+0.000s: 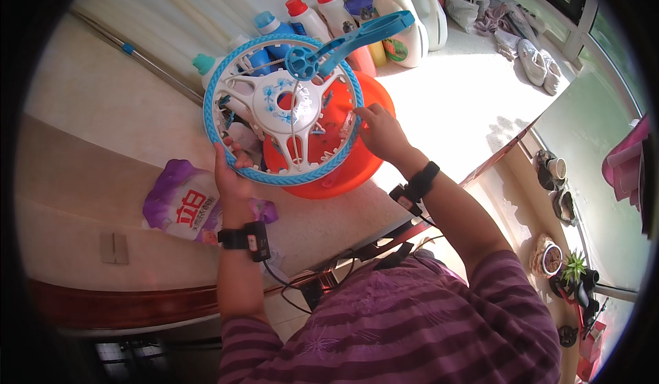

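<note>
A round clip-style drying hanger (292,104) with a braided blue rim and a white flowered centre is held up, its face tilted toward me. Its blue hook (374,34) sticks out toward the far right. My left hand (233,170) grips the rim at the near left, fingers curled over it. At the right side of the rim, my right hand (382,131) closes its thumb and fingers on the edge. Small clips hang around the inside of the ring. Behind and below the hanger is a red-orange basin (376,157), partly covered by it.
Several detergent bottles (312,24) stand behind the hanger along the wall. A purple and white package (185,202) lies by my left forearm. White shoes (534,65) sit at the far right near the window. Potted plants (574,266) stand on a lower ledge at right.
</note>
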`<move>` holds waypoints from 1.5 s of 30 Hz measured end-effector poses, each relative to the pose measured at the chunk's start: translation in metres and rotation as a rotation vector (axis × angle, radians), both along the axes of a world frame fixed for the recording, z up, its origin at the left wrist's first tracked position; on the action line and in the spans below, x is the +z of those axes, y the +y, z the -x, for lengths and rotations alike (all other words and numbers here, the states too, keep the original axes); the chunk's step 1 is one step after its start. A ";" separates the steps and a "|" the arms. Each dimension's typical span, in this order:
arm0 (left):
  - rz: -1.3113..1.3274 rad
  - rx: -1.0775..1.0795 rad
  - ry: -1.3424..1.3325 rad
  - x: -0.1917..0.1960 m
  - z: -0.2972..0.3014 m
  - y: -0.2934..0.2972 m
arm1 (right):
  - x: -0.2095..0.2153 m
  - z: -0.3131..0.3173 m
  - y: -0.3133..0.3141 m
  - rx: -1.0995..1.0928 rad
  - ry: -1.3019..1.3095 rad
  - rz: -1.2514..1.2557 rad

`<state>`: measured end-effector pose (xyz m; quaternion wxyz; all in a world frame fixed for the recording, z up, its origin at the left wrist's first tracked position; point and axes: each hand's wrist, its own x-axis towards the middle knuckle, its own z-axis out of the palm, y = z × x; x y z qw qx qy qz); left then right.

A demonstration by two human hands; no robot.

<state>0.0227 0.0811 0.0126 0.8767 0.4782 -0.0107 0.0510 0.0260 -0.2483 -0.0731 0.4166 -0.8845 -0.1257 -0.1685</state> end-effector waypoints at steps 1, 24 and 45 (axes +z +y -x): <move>-0.019 0.003 0.017 -0.002 0.001 -0.001 | 0.000 0.002 0.003 -0.005 0.017 0.072; -0.351 0.342 0.138 -0.012 0.005 -0.035 | 0.002 0.005 0.005 0.012 0.017 0.259; -0.538 0.442 -0.111 0.033 0.023 -0.064 | 0.001 0.005 0.002 0.031 0.029 0.115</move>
